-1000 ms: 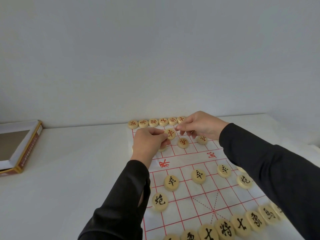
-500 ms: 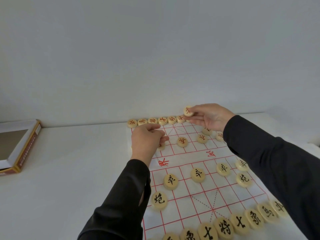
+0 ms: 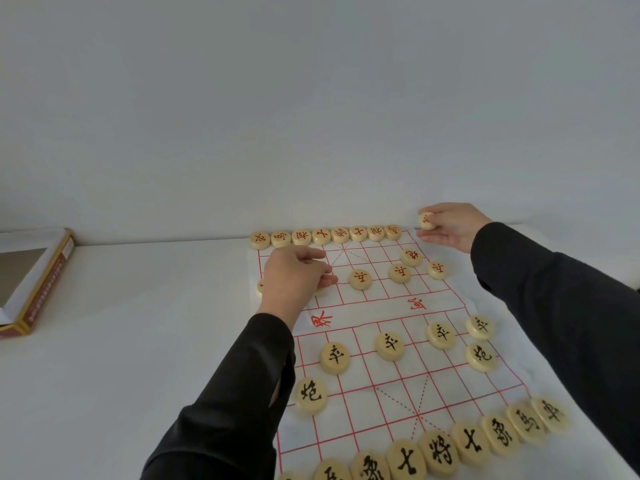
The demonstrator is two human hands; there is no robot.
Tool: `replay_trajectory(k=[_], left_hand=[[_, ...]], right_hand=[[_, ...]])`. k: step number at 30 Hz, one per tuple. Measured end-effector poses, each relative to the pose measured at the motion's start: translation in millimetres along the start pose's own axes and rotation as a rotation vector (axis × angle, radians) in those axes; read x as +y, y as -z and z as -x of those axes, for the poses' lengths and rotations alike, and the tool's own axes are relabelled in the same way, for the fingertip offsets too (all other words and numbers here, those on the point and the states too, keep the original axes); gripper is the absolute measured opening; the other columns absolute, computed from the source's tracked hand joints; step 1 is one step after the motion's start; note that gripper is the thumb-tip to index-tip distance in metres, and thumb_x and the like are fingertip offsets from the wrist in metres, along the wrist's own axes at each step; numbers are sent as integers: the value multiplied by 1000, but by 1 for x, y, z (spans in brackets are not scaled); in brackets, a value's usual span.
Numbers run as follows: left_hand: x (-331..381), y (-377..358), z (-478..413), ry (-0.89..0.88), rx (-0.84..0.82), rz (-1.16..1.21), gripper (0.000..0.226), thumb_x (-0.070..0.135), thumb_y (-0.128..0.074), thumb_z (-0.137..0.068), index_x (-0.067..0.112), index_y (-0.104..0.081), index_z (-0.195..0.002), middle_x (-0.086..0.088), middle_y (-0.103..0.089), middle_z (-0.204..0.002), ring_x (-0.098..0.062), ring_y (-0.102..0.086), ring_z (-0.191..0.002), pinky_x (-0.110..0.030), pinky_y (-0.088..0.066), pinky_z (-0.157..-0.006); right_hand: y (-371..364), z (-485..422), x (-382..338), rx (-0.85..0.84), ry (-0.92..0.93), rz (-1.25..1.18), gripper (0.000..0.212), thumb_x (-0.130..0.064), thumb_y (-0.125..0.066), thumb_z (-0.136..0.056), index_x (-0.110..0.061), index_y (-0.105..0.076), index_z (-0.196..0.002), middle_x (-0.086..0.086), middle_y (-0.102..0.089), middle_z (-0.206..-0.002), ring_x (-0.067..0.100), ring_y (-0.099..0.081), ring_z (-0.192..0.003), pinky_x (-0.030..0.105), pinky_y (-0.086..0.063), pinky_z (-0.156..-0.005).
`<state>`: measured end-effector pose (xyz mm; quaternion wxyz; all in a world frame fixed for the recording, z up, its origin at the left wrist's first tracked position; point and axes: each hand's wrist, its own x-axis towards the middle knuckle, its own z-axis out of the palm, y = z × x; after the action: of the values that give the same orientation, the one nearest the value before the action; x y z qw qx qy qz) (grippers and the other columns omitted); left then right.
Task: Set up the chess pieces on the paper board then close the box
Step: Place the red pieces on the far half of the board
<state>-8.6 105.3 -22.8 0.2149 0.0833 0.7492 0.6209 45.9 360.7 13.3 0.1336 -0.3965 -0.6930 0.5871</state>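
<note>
Fingers (image 3: 326,279) of the left hand (image 3: 294,273) are curled downward, tips on the paper board (image 3: 367,308) in its far-left part; cannot tell whether a piece is pinched under them. Nearest the camera, a black-marked row (image 3: 440,452) of discs runs along the board's near edge, packed side by side. Beyond it are two black cannons (image 3: 311,394), one on each side, then four black soldiers (image 3: 389,345) in a line just short of the blank river band. Past the band are three red soldiers (image 3: 360,279), a red cannon (image 3: 411,257) just behind the right pair, and one disc (image 3: 260,286) at the board's left margin, half hidden by the left hand. At the far edge is the red back row (image 3: 341,234), eight discs side by side, ending short of the far-right corner. The right hand (image 3: 452,228) is held just off that corner, thumb and fingers pinching one red-marked piece (image 3: 426,220), apart from the row. The box (image 3: 38,271) lies open at the far left of the table (image 3: 138,323), well apart from the board.
</note>
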Motion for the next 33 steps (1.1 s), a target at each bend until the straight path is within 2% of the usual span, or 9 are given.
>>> replay_trajectory(k=[3,5,8,10,13,20,22,26,33], left_hand=[[0,2,-2,0,12,12,17,3,-56,-89,10,-64,-102,-2,-68,-76,-12,-70,-68,-24,-58,-69],[0,3,-3,1,18,18,15,3,-56,-90,12,-64,-100,-2,-67,-76,-13,-70,-69,-23,-58,-67],[0,3,-3,6,15,19,15,4,-56,-90,12,-63,-99,-3,-67,-77,-13,-70,-68,-23,-58,-68],[0,2,-3,8,12,10,15,4,-56,-90,12,-63,-100,-2,-67,-78,-12,-70,-68,-22,-57,-67],[0,2,-3,9,12,6,15,4,-56,-90,12,-63,-101,-1,-67,-78,-11,-70,-68,-22,-57,-68],[-2,2,-4,30,6,-6,15,6,-56,-90,13,-63,-101,-1,-67,-79,-10,-68,-67,-20,-56,-67],[-2,2,-4,30,5,-1,15,5,-56,-90,12,-63,-101,-1,-67,-78,-10,-68,-66,-20,-56,-66],[-2,2,-3,49,9,18,15,5,-55,-90,13,-64,-100,-1,-66,-77,-10,-68,-66,-20,-56,-65],[-2,3,-5,23,27,-3,16,5,-54,-91,14,-63,-100,0,-67,-78,-10,-69,-66,-20,-56,-65]], right_hand=[[-5,-5,1,63,57,199,28,4,-51,-92,-5,-59,-117,22,-59,-110,26,-66,-77,27,-58,-65],[-10,-8,3,102,92,318,25,1,-57,-89,-5,-60,-114,20,-64,-100,24,-67,-72,31,-58,-70],[-17,-11,6,152,110,412,21,-6,-65,-86,-2,-60,-106,13,-65,-79,24,-67,-75,36,-57,-80],[-20,-14,9,172,119,436,19,-8,-66,-85,-1,-63,-103,12,-66,-78,26,-67,-80,38,-56,-84],[-24,-19,12,202,143,476,18,-8,-64,-86,-2,-67,-102,14,-68,-86,28,-67,-85,40,-54,-88],[-27,-27,18,287,194,564,17,-7,-65,-85,-5,-68,-101,13,-69,-100,28,-65,-96,36,-52,-90],[-28,-26,18,295,220,622,19,-12,-65,-86,-6,-68,-103,8,-67,-105,27,-60,-103,27,-46,-86],[-31,-24,19,303,257,701,19,-14,-64,-86,-5,-69,-102,10,-66,-108,26,-58,-101,27,-41,-79],[-28,-23,22,325,316,803,27,-8,-52,-92,-5,-63,-117,13,-61,-120,30,-56,-110,34,-44,-95]])
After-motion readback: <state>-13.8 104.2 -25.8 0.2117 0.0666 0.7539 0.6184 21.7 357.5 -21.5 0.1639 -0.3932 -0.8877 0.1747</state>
